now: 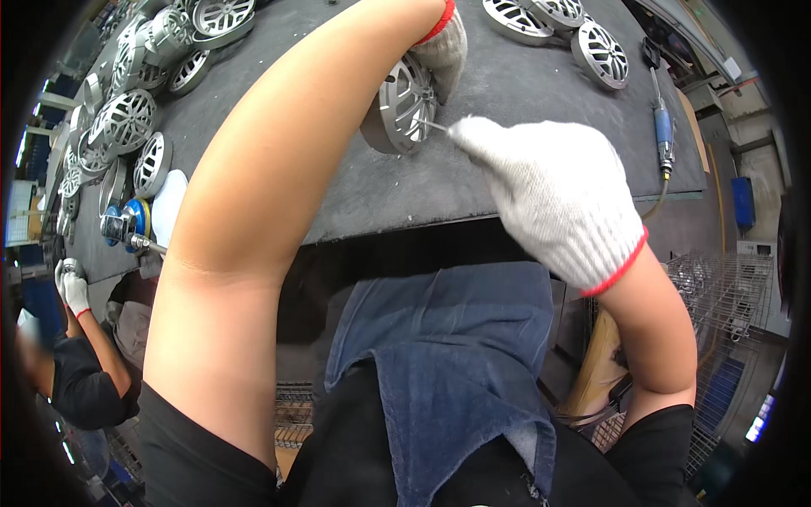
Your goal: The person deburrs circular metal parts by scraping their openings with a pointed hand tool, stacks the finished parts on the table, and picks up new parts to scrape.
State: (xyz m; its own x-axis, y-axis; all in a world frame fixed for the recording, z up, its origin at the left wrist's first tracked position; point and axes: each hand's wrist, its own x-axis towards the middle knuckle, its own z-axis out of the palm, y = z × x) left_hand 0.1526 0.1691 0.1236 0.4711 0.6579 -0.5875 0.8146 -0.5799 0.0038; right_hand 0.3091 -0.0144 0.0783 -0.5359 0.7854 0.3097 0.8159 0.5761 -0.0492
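Note:
My left hand (446, 57), in a white knit glove with a red cuff, grips the far edge of a round, spoked grey metal wheel-like part (405, 103). That part stands tilted on its rim on the dark worktop, its spoked face turned to the right; my left forearm hides some of it. My right hand (553, 190), gloved the same way, is closed round a thin metal rod-like tool (435, 125). The tool's tip reaches in among the spokes; its handle is hidden in my fist, so its exact kind cannot be told.
Many similar spoked parts (127, 118) are heaped at the left, with several more (601, 55) at the far right. A blue air tool (664, 131) with a hose lies by the worktop's (363, 207) right edge. Another tool (125, 224) sits at the left, near a co-worker (89, 372).

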